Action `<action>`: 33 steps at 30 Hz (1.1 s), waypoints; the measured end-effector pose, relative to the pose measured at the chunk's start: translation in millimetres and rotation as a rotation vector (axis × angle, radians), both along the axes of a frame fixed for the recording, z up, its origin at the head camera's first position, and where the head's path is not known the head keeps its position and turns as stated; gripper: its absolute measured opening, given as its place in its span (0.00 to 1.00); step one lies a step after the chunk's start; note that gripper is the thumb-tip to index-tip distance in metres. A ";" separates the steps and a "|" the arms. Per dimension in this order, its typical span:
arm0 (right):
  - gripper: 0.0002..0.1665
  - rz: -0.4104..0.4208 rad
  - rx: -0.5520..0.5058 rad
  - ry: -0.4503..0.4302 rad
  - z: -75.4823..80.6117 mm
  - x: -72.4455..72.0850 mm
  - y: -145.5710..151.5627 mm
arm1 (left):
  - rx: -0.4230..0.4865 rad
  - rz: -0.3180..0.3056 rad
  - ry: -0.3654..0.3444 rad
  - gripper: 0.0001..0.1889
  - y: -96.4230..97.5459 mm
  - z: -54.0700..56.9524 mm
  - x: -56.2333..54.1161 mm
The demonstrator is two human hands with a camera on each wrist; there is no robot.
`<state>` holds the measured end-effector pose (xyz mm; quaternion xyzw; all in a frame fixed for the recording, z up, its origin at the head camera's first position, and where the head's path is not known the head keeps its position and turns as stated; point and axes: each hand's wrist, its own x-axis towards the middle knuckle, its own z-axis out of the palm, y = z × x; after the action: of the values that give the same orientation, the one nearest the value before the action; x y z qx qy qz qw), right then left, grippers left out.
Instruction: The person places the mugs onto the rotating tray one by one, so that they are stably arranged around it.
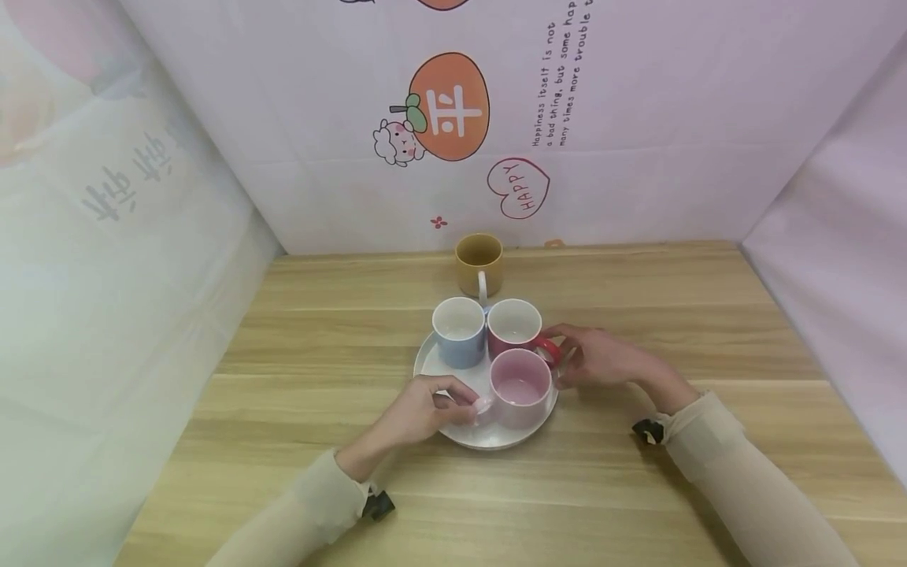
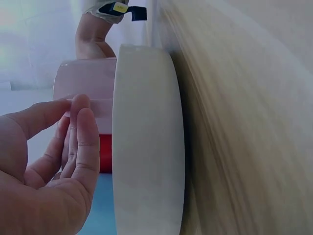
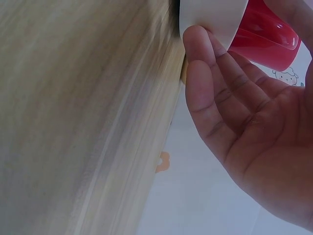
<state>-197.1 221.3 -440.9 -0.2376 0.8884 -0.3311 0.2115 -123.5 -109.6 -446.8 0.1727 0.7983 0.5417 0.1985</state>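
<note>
A pink mug [image 1: 520, 417], a red mug [image 1: 509, 345] and a light blue mug [image 1: 462, 350] stand close together on a round white tray [image 1: 432, 366]. My left hand [image 1: 442, 408] pinches the pink mug's handle between thumb and fingers, over the tray's front left. In the left wrist view, the fingertips [image 2: 85, 120] meet at that handle beside the tray's side wall [image 2: 146, 142]. On the other side, my right hand [image 1: 598, 356] is beside the red mug's handle, its fingers loosely bent. In the right wrist view, its fingertips [image 3: 198, 41] lie against the tray's side [image 3: 210, 17].
Behind the tray stands a mustard-yellow mug [image 1: 468, 276] with its white handle toward the tray. The wooden table [image 1: 319, 339] meets a printed white cloth [image 1: 340, 197] at the back, and pale cloth hangs at both sides.
</note>
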 end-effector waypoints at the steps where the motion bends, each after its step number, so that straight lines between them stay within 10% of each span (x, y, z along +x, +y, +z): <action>1: 0.46 -0.002 0.000 -0.001 0.1 0.1 0.2 | 0.005 -0.005 -0.007 0.07 1.7 -0.6 1.2; 33: 0.44 -0.002 -0.004 0.029 -0.2 -1.4 -0.8 | 0.081 -0.056 -0.094 0.06 26.2 -5.3 16.2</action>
<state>-198.4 220.6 -441.1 -0.2417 0.8910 -0.3295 0.1980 -107.3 -83.3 -452.1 0.1771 0.7604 0.5754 0.2435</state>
